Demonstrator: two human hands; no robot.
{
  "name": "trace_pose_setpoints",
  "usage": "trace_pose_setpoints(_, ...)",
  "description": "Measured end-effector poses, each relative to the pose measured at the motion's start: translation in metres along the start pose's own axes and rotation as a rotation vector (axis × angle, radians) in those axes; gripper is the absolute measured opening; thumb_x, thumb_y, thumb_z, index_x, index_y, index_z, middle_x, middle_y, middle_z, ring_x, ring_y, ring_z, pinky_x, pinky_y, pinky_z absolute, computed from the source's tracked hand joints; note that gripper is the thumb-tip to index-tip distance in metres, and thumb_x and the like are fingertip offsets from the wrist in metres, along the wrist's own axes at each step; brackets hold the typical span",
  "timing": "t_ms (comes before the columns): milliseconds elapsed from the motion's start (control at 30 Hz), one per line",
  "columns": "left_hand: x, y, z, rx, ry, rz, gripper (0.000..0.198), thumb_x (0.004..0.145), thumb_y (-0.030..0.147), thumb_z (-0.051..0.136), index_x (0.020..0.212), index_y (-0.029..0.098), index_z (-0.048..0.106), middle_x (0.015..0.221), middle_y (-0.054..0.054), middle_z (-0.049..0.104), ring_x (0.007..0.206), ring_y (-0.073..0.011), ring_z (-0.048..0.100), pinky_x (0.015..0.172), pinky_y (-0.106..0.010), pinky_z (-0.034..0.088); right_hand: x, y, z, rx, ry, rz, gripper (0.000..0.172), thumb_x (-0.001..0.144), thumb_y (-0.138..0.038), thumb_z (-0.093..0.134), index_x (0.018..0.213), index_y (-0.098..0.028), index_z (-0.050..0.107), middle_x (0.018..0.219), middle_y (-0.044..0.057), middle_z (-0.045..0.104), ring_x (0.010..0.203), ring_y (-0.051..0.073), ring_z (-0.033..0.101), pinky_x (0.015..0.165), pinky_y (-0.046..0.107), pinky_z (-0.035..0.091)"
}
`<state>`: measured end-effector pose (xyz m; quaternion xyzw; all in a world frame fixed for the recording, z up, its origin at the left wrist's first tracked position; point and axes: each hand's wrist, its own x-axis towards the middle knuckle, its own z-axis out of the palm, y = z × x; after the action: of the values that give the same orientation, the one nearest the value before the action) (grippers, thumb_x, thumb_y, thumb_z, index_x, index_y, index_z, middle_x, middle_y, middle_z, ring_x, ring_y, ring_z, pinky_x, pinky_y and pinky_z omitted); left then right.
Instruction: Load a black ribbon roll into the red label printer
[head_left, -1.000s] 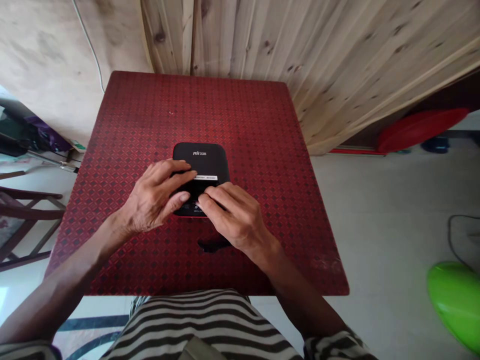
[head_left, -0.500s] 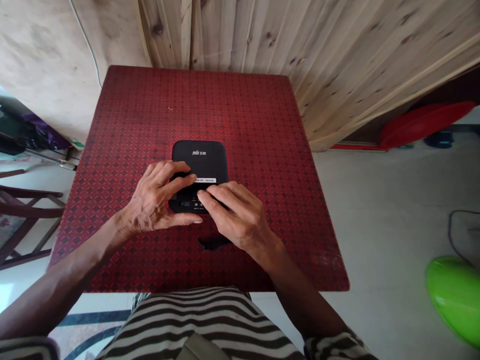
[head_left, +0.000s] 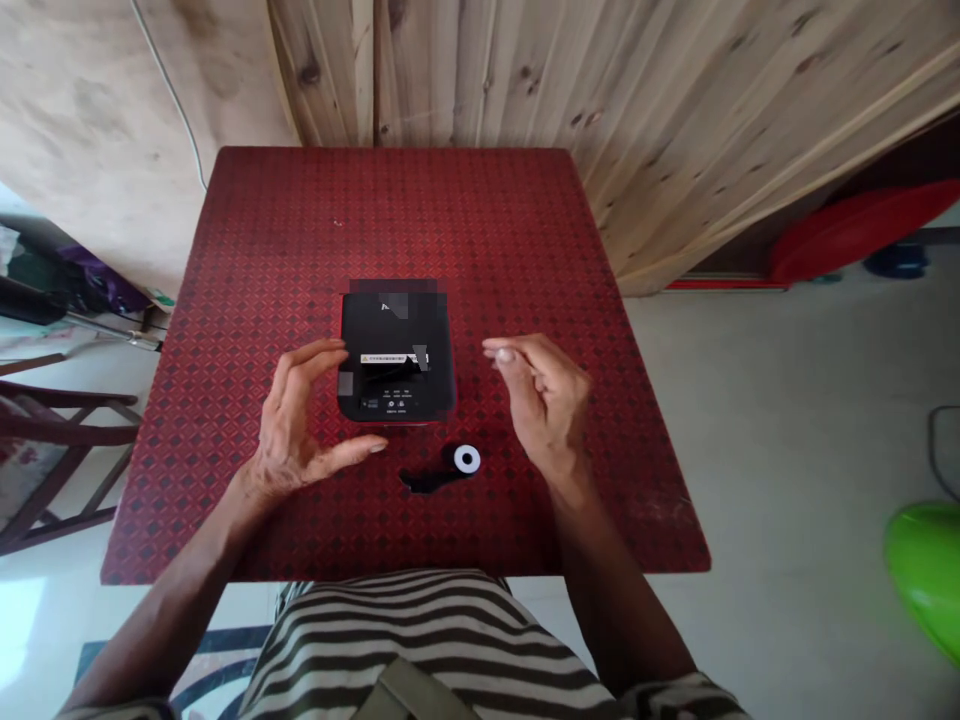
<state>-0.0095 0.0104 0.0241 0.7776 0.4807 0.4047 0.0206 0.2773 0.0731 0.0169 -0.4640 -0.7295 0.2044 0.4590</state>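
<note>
A black receipt printer (head_left: pixel 397 335) with a white label strip lies on the red patterned table (head_left: pixel 300 220). Parts of its surface look blocky and smeared. At its left side my left hand (head_left: pixel 300 420) is open, fingertips by the edge and thumb stretched below its front corner. To the right of the printer, apart from it, my right hand (head_left: pixel 546 395) is raised with thumb and fingertips together; nothing shows between them. In front of the printer stands a small paper roll (head_left: pixel 466 459) with a white end and dark core, beside a torn-looking black strip (head_left: pixel 427 482).
Wooden plank wall (head_left: pixel 480 70) borders the table's far side. A dark wooden chair (head_left: pixel 60 430) is at the left. On the floor to the right are a green rounded object (head_left: pixel 926 575) and a red one (head_left: pixel 855 235).
My right hand has left the printer and moved right, uncovering the paper roll. My left hand has drawn back from the printer's top to its left edge, fingers spread.
</note>
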Motion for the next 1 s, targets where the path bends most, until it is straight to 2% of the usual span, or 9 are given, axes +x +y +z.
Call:
trace_pose_setpoints(67,-0.013,0.001,0.003,0.041,0.068,0.012,0.073,0.087,0.057,0.084,0.143,0.019,0.058,0.134,-0.015,0.067,0.126,-0.0285,0.067,0.108,-0.044,0.06,-0.007,0.022,0.008,0.079,-0.066,0.174,0.033,0.109,-0.04,0.052,0.099,-0.022,0.078,0.089,0.004,0.079,0.078,0.018,0.074,0.069,0.031,0.056)
trace_pose_setpoints(133,-0.023,-0.002,0.007,0.092,0.075,0.064,0.062,0.09,0.047,0.084,0.14,0.02,0.06,0.137,-0.015,0.067,0.124,-0.0267,0.069,0.105,-0.04,0.062,-0.012,0.037,0.019,0.089,-0.135,0.236,0.034,0.107,-0.043,0.054,0.095,-0.022,0.078,0.085,0.004,0.078,0.072,0.017,0.07,0.066,0.031,0.053)
trace_pose_setpoints(233,-0.029,-0.008,0.011,0.154,0.084,0.126,0.059,0.092,0.041,0.082,0.142,0.021,0.059,0.139,-0.016,0.067,0.121,-0.0261,0.071,0.1,-0.038,0.064,-0.016,0.043,0.033,0.03,-0.206,0.148,0.032,0.106,-0.042,0.055,0.094,-0.022,0.078,0.086,0.005,0.075,0.076,0.019,0.069,0.071,0.033,0.053)
trace_pose_setpoints(367,-0.028,-0.01,0.012,0.168,0.097,0.134,0.055,0.093,0.039,0.081,0.141,0.019,0.061,0.138,-0.018,0.068,0.121,-0.0266,0.071,0.101,-0.039,0.064,-0.015,0.041,0.04,-0.015,-0.25,0.03,0.031,0.106,-0.041,0.054,0.096,-0.022,0.075,0.09,0.007,0.073,0.086,0.022,0.068,0.08,0.036,0.055)
trace_pose_setpoints(800,-0.03,-0.001,0.013,0.141,0.103,0.046,0.057,0.09,0.037,0.085,0.138,0.016,0.061,0.136,-0.017,0.068,0.127,-0.0252,0.069,0.107,-0.038,0.062,-0.017,0.044,0.04,-0.054,-0.275,0.031,0.031,0.106,-0.045,0.052,0.097,-0.023,0.073,0.09,0.006,0.069,0.082,0.022,0.063,0.077,0.037,0.053)
trace_pose_setpoints(1000,-0.027,-0.001,0.011,0.149,0.097,-0.02,0.054,0.088,0.048,0.085,0.129,0.02,0.064,0.136,-0.016,0.067,0.123,-0.0271,0.07,0.102,-0.042,0.063,-0.018,0.045,0.042,-0.044,-0.252,0.028,0.03,0.106,-0.043,0.053,0.098,-0.022,0.073,0.092,0.007,0.07,0.083,0.023,0.065,0.079,0.038,0.055)
